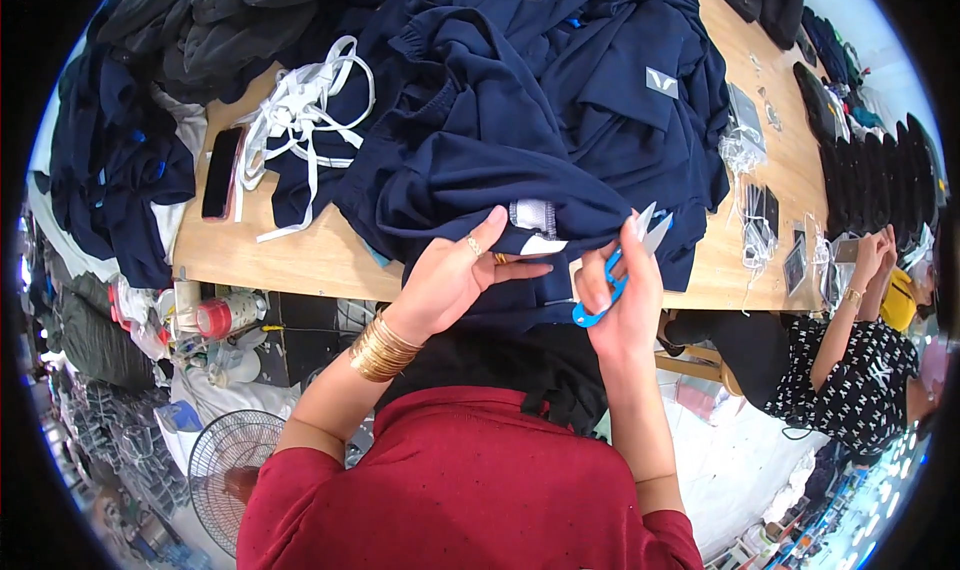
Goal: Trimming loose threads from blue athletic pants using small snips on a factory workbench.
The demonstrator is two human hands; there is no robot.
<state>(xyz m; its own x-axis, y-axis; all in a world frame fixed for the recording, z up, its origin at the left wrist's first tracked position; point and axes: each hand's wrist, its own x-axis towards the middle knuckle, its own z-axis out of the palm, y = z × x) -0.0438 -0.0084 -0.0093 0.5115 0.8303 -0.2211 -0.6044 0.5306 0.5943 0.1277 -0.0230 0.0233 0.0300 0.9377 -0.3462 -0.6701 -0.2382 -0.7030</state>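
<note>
Presently, garment: navy cloth (470, 135) heaped on the wooden table (310, 267), its near folded edge drawn up between the two hands.
Left hand (455, 275): palm turned up, thumb and fingers apart at the garment's edge; whether they pinch cloth, cannot tell.
Right hand (625, 290): fingers closed around scissors with blue handles (612, 292), fingertips at the right end of the same fold.
Blades: parted, pointing far and to the right, just beside the navy cloth (the pale grey square (661, 83) lies farther off).
White patch (533, 216): on the fold, between the hands and closer to the left thumb.
Cut risk: a loose fold slipping between the blades could be nicked, if the right fingers squeeze while also managing cloth.
Finger risk: the left fingertips could be caught, should the scissors swing left along the fold.
Snag risk: the gold bangles (383, 350) might catch on fabric if the left forearm slides across it.
Hidden: underside of the fold; part of the scissors' handles, behind the right fingers; the heap's far end, cut off by the upper rim.
Hard to read: whether fingertips and cloth touch near the blades; whether the patch is stitched all round.
</note>
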